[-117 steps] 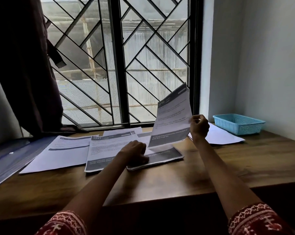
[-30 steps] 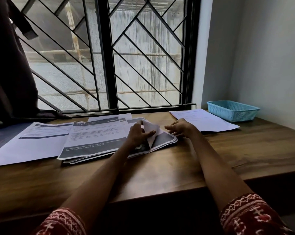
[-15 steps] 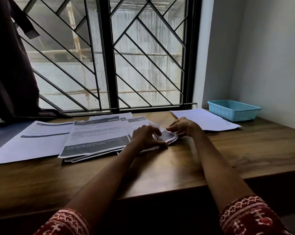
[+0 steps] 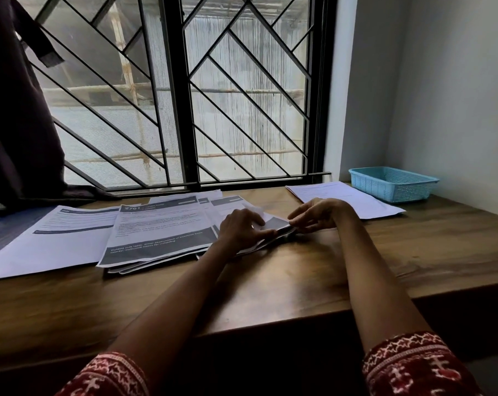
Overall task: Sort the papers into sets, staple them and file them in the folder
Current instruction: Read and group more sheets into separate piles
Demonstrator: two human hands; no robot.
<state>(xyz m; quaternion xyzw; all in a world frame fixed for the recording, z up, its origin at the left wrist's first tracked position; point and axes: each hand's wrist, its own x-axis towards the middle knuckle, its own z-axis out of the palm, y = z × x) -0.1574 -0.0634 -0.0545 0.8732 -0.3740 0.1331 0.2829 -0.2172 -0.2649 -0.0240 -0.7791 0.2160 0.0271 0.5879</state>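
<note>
Head view, looking down over two bare forearms reaching onto a wooden desk [image 4: 342,270] set below a barred window [image 4: 182,90]. At the centre, a loose stack of printed papers [image 4: 159,232] is spread on the desk. The left hand [image 4: 242,228] is laid on the stack's right edge, its fingers curled down onto the top sheets. The right hand [image 4: 318,214], at 3 o'clock from the left, is seen with fingertips drawn together, pinching the raised corner of the sheets. A single sheet [image 4: 50,238] is laid flat at 9 o'clock from the stack, its left part over a blue folder [image 4: 2,232] at the desk's left edge. A separate small pile of sheets [image 4: 353,200] is placed at 2 o'clock, just beside a light-blue plastic basket [image 4: 393,182] in the far right corner. A dark curtain [image 4: 16,110] is hung at 10 o'clock. Red patterned sleeves [image 4: 413,364] are seen along the bottom edge
</note>
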